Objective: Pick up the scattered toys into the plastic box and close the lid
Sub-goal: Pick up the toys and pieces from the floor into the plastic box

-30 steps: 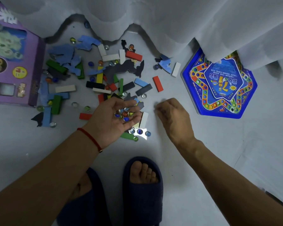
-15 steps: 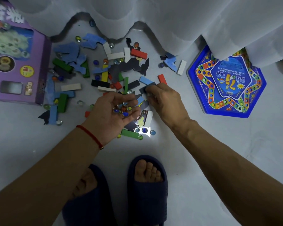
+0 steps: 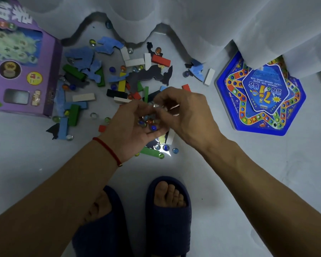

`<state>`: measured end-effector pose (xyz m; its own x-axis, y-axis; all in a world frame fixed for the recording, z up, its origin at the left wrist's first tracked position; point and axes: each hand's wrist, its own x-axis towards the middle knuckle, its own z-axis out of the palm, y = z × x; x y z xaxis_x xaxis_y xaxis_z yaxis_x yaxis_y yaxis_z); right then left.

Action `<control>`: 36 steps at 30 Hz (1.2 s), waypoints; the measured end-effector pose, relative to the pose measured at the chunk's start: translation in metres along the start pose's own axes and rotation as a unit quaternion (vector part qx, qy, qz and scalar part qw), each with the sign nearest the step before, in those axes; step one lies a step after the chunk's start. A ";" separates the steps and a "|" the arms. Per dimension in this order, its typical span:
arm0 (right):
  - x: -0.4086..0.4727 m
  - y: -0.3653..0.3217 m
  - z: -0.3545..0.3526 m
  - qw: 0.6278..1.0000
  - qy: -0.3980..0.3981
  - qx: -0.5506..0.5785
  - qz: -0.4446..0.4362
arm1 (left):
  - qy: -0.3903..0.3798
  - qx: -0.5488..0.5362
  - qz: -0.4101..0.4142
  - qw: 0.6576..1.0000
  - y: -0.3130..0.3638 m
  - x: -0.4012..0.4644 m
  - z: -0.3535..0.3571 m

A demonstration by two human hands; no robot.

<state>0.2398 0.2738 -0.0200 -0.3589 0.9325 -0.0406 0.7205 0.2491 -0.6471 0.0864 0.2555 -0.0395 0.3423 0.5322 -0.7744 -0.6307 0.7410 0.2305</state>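
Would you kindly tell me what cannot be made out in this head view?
- What the right hand pinches: motion blur at its fingertips.
- Toys beneath both hands, hidden by them and the left hand.
- Top of the blue hexagonal box: covered by the white curtain.
- Purple box: cut off by the left edge.

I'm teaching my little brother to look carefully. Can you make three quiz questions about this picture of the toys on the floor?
1. True or false: the left hand cups a pile of marbles.
2. Which side of the hands is the blue game box on: A left, B right?
3. What colour is the string on the left wrist?

Key: 1 true; 2 B; 3 red.
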 end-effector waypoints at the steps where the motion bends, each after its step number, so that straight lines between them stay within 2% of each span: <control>1: 0.000 -0.006 -0.001 0.999 -0.035 -0.010 -0.016 | -0.014 -0.014 -0.007 1.000 0.000 0.000 0.002; 2: 0.001 -0.009 -0.002 0.998 -0.058 -0.021 -0.031 | -0.019 -0.024 -0.012 0.999 0.000 0.001 0.002; 4: 0.004 -0.009 -0.005 0.998 -0.047 -0.017 -0.040 | -0.026 -0.037 -0.016 0.999 0.001 0.003 0.002; 6: 0.012 0.005 -0.008 0.999 0.015 -0.036 -0.020 | -0.015 -0.044 -0.018 0.999 0.003 0.006 -0.001; 8: 0.029 0.032 -0.010 0.990 0.066 -0.121 0.032 | -0.002 -0.054 -0.017 0.998 0.006 0.007 -0.003; 11: 0.056 0.074 -0.009 0.974 0.038 -0.200 0.096 | -0.002 -0.070 -0.010 0.997 0.007 0.006 -0.008; 14: 0.069 0.088 0.000 0.967 -0.008 -0.243 0.076 | 0.003 -0.066 -0.009 0.998 0.006 0.004 -0.011; 17: 0.075 0.075 0.000 0.969 0.029 -0.232 0.085 | 0.003 -0.072 -0.001 0.997 0.009 0.000 -0.011; 18: 0.075 0.064 -0.003 0.972 0.062 -0.212 0.080 | 0.004 -0.078 0.004 0.997 0.009 -0.002 -0.010; 20: 0.063 0.028 -0.011 0.984 0.099 -0.146 0.010 | 0.005 -0.087 0.025 0.996 0.011 -0.008 -0.005; 23: 0.023 -0.037 -0.020 0.987 0.025 -0.107 -0.117 | -0.038 -0.096 0.042 0.994 0.015 -0.034 0.009; 26: -0.007 -0.084 -0.032 0.976 -0.042 -0.120 -0.178 | -0.058 -0.114 0.043 0.991 0.018 -0.078 0.019; 32: -0.016 -0.219 -0.089 0.964 -0.119 -0.098 -0.217 | -0.010 -0.202 0.141 0.969 0.013 -0.219 -0.026; 36: -0.023 -0.320 -0.106 0.937 -0.199 -0.134 -0.253 | 0.076 -0.265 0.283 0.919 0.001 -0.340 -0.113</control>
<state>0.0808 0.2008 0.2687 -0.8489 0.5197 -0.0958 0.5031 0.7394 -0.4474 -0.1092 0.0284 0.1576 -0.2206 0.6782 -0.7010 -0.9422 0.0377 0.3329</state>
